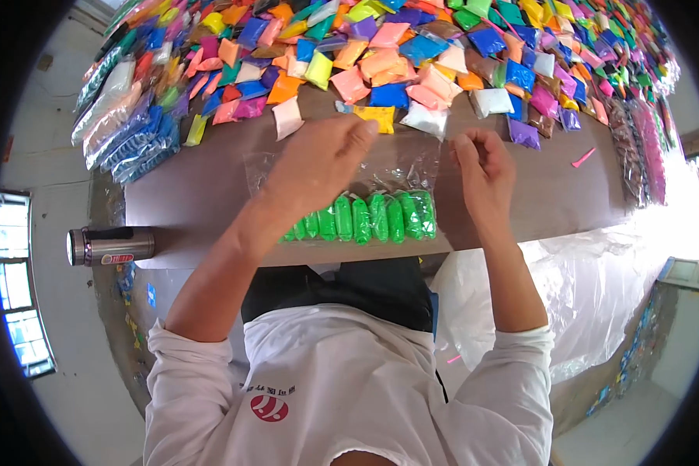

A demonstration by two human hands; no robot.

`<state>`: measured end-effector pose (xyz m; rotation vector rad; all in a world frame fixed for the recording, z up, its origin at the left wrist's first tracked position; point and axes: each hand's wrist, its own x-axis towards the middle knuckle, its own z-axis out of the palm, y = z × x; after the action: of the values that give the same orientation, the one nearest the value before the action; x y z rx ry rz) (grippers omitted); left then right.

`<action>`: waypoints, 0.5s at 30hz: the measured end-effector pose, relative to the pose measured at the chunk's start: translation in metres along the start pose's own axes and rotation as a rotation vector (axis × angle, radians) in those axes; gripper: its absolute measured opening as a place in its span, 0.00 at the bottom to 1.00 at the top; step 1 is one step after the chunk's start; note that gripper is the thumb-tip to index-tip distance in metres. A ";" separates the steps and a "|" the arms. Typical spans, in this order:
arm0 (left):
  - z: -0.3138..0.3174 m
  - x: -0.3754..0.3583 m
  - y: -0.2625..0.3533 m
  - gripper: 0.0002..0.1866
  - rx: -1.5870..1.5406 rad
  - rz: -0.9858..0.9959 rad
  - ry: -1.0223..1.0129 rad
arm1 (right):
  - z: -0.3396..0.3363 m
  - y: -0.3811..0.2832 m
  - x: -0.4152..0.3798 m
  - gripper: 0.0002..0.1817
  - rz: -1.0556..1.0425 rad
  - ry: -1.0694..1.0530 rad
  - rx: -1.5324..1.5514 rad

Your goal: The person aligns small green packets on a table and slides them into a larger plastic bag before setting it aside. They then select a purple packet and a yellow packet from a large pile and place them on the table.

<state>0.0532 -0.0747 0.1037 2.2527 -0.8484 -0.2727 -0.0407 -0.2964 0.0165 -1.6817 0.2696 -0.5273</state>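
A clear plastic bag (400,172) lies near the table's front edge, with several slim green packets (362,220) lined up side by side in its lower part. My left hand (326,159) passes over the bag's left half, fingers curled inward, near a small yellow packet (377,118). Whatever those fingers may hold is hidden. Just beyond the bag's upper right corner is my right hand (485,167), its thumb and fingers drawn together in a pinch. I cannot make out anything between them. A white packet (426,119) lies between the two hands, farther back.
A large pile of small coloured packets (396,46) covers the back of the table (536,194). Bags of packets are stacked at left (136,132) and right (637,147). A steel flask (113,246) lies at the left edge. Clear plastic sheeting (567,295) hangs at right.
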 end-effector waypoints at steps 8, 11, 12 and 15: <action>-0.037 -0.053 -0.063 0.27 -0.033 -0.145 0.233 | 0.021 -0.053 -0.018 0.23 -0.497 -0.476 -0.476; -0.047 -0.074 -0.075 0.26 -0.077 -0.234 0.332 | 0.023 -0.033 -0.015 0.25 -0.355 -0.754 -0.587; -0.049 -0.081 -0.083 0.26 -0.089 -0.257 0.372 | 0.021 -0.034 -0.013 0.25 -0.341 -0.756 -0.613; -0.048 -0.102 -0.111 0.26 -0.146 -0.286 0.437 | 0.026 -0.053 -0.013 0.27 -0.320 -0.732 -0.667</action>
<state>0.0502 0.0767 0.0581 2.1746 -0.2691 0.0319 -0.0451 -0.2583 0.0631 -2.4614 -0.4122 -0.0039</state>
